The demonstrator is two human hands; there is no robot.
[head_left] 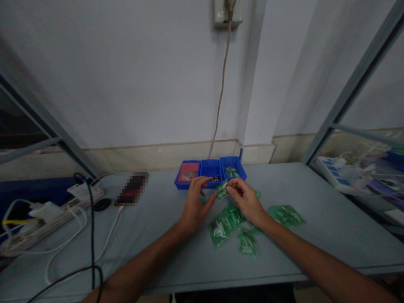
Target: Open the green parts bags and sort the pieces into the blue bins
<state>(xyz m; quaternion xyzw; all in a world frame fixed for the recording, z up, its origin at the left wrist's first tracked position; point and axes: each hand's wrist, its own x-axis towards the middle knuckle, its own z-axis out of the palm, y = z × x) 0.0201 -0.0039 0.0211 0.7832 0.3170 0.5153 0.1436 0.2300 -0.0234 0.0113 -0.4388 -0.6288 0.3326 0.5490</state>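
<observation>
While we hold one small green bag [221,190] up between both hands, just in front of the row of blue trays [211,161] at the far edge of the bench [315,219], most of the work looks undone to us: the loose green bags [232,223] lie flat on the bench under and beside our right wrist, toward the near edge, and we judge them not yet handled. The right-hand tray [233,158] already holds a few such bags, the middle one shows a small dark part [216,178], and the left tray [189,161] has something pale on a red floor, so a start seems made. Our left hand [194,206] reaches in from the near left corner, wrist raised, its grip pinching the bag's left end between thumb and forefinger. Our right hand [248,202] comes in from the near right corner, palm down, its grip pinching the bag's right end. Both forearms run low over the bench.
</observation>
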